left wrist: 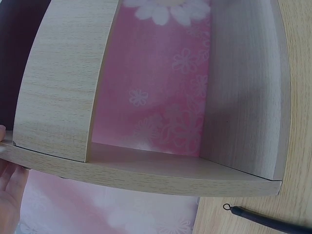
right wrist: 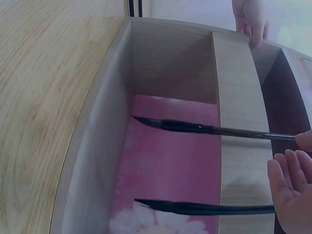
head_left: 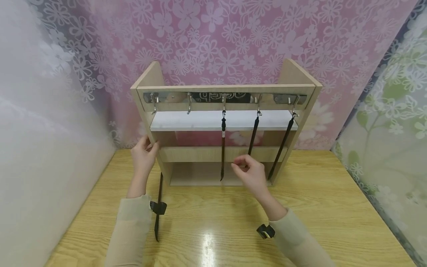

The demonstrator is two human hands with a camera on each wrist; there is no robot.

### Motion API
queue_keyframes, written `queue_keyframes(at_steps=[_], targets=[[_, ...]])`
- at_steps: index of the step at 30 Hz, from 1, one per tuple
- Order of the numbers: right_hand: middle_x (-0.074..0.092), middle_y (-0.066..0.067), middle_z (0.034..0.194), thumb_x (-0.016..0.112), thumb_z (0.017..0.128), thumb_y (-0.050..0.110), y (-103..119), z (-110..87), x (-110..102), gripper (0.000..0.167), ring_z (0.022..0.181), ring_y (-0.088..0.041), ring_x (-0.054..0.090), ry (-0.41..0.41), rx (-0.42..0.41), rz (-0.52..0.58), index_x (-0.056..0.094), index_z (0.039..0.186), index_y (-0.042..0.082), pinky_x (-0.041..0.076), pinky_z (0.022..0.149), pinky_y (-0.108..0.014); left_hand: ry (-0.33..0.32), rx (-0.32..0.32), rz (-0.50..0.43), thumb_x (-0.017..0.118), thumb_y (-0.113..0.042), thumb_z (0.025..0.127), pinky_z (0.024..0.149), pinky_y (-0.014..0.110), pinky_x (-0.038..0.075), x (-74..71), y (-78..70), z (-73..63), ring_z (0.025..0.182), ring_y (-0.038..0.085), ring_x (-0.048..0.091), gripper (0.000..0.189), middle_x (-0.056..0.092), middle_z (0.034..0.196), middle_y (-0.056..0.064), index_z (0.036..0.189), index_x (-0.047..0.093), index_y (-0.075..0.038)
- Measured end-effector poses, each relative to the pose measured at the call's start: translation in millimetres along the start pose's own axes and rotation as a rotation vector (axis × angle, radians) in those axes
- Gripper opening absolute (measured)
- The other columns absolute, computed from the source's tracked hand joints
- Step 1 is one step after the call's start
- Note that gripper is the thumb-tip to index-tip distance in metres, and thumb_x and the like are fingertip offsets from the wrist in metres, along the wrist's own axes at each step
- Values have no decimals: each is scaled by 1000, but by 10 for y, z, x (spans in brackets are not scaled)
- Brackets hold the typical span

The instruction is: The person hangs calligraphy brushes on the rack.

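Observation:
A light wooden shelf rack [head_left: 225, 89] stands on the table, with a metal hook rail along its top. My left hand [head_left: 143, 155] grips its left side panel, thumb in front and fingers behind. From the middle hook hangs a Chinese ink brush [head_left: 222, 152], tip down. Two more brushes hang to its right: one on the fourth hook [head_left: 254, 129], partly hidden by my right hand [head_left: 250, 172], and one on the right end hook [head_left: 281, 146]. My right hand's fingers are loosely bent beside the middle brush; in the right wrist view the thumb overlaps that brush's handle [right wrist: 253, 133].
Another brush [head_left: 156, 226] lies on the table left of the rack, near my left forearm. The two left hooks [head_left: 189, 104] carry nothing. A white shelf board [head_left: 186, 119] crosses the rack. Behind is a pink flowered cloth [head_left: 213, 37]; white flowered sheets flank the table.

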State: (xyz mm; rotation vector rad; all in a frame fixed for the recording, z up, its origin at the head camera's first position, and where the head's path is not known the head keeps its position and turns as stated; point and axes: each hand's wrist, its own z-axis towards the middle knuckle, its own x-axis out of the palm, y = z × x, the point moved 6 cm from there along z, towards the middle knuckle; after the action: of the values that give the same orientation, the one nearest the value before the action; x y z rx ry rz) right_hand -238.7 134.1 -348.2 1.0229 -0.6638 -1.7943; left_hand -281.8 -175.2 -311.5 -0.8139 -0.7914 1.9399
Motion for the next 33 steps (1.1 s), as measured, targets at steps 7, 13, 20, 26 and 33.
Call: queue_keyframes(at_steps=[7, 13, 20, 26, 33], targets=[[63, -8, 84, 66, 79, 5, 32, -8, -130, 12, 75, -20, 59, -24, -2, 1, 62, 87, -2, 53, 63, -32, 0, -5, -8, 56, 5, 81, 79, 41, 50, 0, -7, 5, 95, 34, 57, 25, 58, 98, 29, 105, 55, 12], [63, -11, 83, 66, 77, 4, 9, 0, -266, 12, 75, -21, 61, -75, 1, -23, 62, 87, -3, 54, 63, -27, -12, 3, -16, 57, 6, 81, 78, 39, 50, -6, -14, 3, 94, 34, 57, 24, 58, 97, 29, 103, 56, 12], [63, -12, 84, 66, 77, 1, -59, -9, -418, 12, 75, -9, 59, -130, 17, -16, 62, 87, -3, 50, 63, -14, -14, 11, -13, 57, 6, 80, 77, 39, 51, -3, -19, 2, 93, 35, 58, 23, 59, 96, 29, 103, 56, 13], [63, -16, 86, 65, 77, 0, -83, -17, -533, 13, 72, 1, 56, -153, 50, 8, 61, 88, -6, 50, 63, -12, -12, 4, -13, 55, 7, 80, 78, 40, 50, -2, -10, 4, 95, 34, 57, 24, 59, 98, 28, 104, 55, 13], [61, -21, 86, 62, 78, -5, 158, -55, -706, 12, 72, -2, 54, -197, 80, -35, 59, 88, -11, 46, 60, -9, -8, -3, -20, 57, 4, 81, 78, 39, 50, 22, 178, 40, 97, 34, 56, 26, 59, 100, 27, 106, 56, 10]])
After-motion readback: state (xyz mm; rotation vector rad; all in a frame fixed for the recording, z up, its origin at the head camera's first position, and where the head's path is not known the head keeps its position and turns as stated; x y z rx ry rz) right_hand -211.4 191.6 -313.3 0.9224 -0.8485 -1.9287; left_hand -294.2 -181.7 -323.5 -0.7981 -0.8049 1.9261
